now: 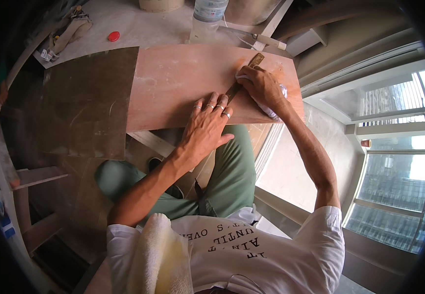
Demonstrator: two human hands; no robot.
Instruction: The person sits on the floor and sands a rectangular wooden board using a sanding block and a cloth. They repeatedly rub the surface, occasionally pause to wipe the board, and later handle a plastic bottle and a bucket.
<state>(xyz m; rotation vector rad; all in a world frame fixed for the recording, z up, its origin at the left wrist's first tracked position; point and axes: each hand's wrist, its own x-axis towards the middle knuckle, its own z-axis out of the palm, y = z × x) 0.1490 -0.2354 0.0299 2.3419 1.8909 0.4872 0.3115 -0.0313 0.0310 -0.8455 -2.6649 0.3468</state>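
Observation:
A pinkish wooden board (178, 73) lies across the work surface in front of me. On its right part a narrow dark strip (257, 60) runs slantwise, partly covered by my fingers. My right hand (264, 89) is closed around a bunched white cloth (266, 110) and presses down over the strip. My left hand (205, 122) lies on the board with its fingers stretched out and rings on several of them. Its fingertips rest close to the strip's near end; whether they touch it I cannot tell.
A dark brown sheet (90, 103) adjoins the board at left. Behind stand a plastic bottle (207, 17) and a tub (161, 4), with a red cap (114, 36) and a handled tool (271, 41). A window (393, 181) is at right; a wooden frame (41, 176) stands lower left.

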